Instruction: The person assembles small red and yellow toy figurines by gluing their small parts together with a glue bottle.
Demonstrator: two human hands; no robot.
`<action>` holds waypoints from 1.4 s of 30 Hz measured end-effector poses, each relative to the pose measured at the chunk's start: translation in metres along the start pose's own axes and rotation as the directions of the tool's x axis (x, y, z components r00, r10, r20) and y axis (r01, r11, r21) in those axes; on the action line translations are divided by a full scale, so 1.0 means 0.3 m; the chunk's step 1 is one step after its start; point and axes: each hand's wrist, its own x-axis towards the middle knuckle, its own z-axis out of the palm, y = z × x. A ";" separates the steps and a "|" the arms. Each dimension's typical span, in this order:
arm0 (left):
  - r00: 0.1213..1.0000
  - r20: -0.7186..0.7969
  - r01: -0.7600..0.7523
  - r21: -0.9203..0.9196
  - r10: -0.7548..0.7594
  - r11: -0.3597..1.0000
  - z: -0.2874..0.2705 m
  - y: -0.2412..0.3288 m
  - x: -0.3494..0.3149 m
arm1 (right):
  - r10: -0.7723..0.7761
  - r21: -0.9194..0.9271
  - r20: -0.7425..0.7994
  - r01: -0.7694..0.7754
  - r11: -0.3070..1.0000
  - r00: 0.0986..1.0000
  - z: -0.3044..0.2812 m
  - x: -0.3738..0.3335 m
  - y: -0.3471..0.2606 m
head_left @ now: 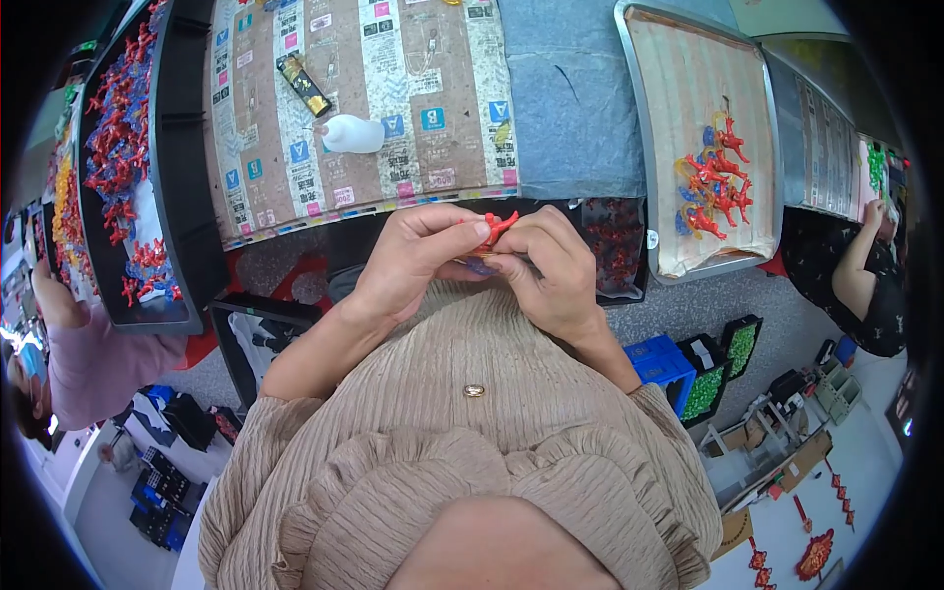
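Observation:
My left hand [418, 246] and my right hand [553, 265] meet in front of my body, just off the near edge of the table. Between them is a small glossy red plastic figurine [501, 226] with a translucent blue piece [479, 265] below it. The left thumb presses on the red part while the other left fingers curl beneath. Bent right fingers and thumb pinch it from the other side. Much of the figurine is hidden by the fingers, so how the two pieces join cannot be made out.
A white squeeze bottle [352, 135] and a black-and-gold slim packet [303, 86] lie on the paper-covered table [442, 157]. Right of it, a metal tray [678, 269] carries several red-and-blue figurines. A black crate [177, 197] of more stands left. Co-workers sit at both sides.

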 end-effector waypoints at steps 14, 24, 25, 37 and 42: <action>0.999 -0.024 -0.037 0.074 0.039 0.997 -0.004 -0.022 0.010 | 0.184 0.066 -0.085 -0.178 0.982 0.979 0.017 -0.026 -0.006; 0.995 0.052 -0.089 0.107 0.083 0.990 0.009 -0.012 -0.006 | 0.327 0.148 -0.041 -0.318 0.937 0.944 -0.020 -0.011 0.004; 0.988 0.095 -0.129 0.100 0.119 0.987 0.008 -0.015 -0.009 | 0.334 0.150 -0.028 -0.326 0.933 0.942 -0.025 -0.010 0.009; 0.907 0.103 -0.416 0.351 0.407 0.839 0.031 -0.035 -0.018 | 0.240 0.167 -0.022 -0.233 0.958 0.970 -0.040 -0.008 0.006; 0.877 0.137 -0.465 0.486 0.461 0.740 0.037 -0.026 -0.023 | 0.313 0.198 0.062 -0.319 0.927 0.948 -0.062 -0.009 -0.004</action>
